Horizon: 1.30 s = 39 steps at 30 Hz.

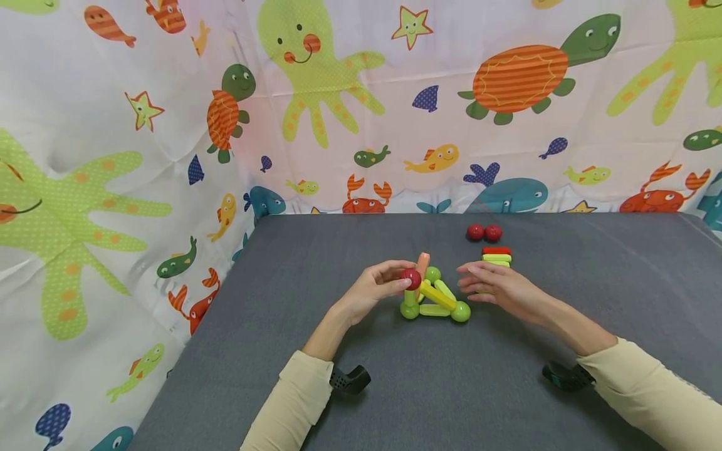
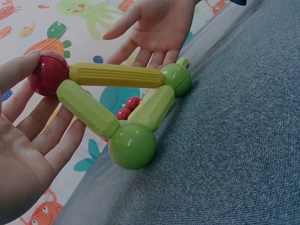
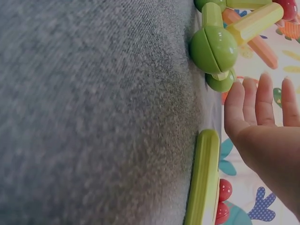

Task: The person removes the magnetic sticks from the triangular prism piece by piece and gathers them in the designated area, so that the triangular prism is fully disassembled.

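Observation:
My left hand [image 1: 369, 291] holds a red ball [image 1: 411, 279] between thumb and fingers, at the top of a small frame of balls and rods. A yellow rod [image 2: 117, 75] slopes from that ball to a green ball [image 1: 460, 311], and a light green rod [image 2: 89, 108] drops from it to another green ball [image 2: 132, 146]. A third green ball [image 1: 433, 274] sits at the back. The orange rod [image 1: 422, 263] points upward behind the red ball; its lower end is hidden. To the right of the frame, my right hand [image 1: 502, 289] hovers with fingers extended, holding nothing.
Two loose red balls [image 1: 484, 233] lie at the back of the grey table [image 1: 440, 382]. In front of them are a red rod [image 1: 496, 250] and yellow-green rods [image 1: 497, 258], partly covered by my right hand. A patterned cloth [image 1: 361, 113] hangs behind and at left.

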Motion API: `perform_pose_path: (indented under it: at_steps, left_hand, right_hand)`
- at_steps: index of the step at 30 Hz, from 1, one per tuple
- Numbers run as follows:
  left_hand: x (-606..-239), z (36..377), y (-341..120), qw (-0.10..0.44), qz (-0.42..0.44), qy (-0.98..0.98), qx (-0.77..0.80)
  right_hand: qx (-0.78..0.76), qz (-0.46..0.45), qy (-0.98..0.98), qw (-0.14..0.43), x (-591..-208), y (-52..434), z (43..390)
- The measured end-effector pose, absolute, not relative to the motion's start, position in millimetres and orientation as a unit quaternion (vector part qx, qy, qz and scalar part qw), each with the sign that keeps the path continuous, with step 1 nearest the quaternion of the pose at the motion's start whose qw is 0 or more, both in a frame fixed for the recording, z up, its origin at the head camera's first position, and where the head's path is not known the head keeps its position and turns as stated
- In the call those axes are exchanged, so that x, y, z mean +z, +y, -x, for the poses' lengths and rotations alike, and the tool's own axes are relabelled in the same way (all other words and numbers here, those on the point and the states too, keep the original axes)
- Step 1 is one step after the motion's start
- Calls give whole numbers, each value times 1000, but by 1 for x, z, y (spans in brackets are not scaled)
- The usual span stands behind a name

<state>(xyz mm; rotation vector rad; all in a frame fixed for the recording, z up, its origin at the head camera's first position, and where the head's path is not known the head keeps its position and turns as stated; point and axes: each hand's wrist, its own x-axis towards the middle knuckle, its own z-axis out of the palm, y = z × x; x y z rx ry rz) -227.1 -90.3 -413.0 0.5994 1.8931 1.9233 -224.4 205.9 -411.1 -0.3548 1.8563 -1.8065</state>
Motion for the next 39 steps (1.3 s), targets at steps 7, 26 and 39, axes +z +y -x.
perform_pose_path:
  at_steps: [7,26,39]
  left_hand:
    - [-415,228,-90,186,-216,669,686]
    - [-414,229,-91,181,-225,675,679]
    - [-414,228,-91,184,-225,674,679]
  right_hand:
    - [-658,142,691,263,-415,195,229]
    - [-536,316,749,226,-418,171,236]
    - [-478,369,762,235,-411,167,241]
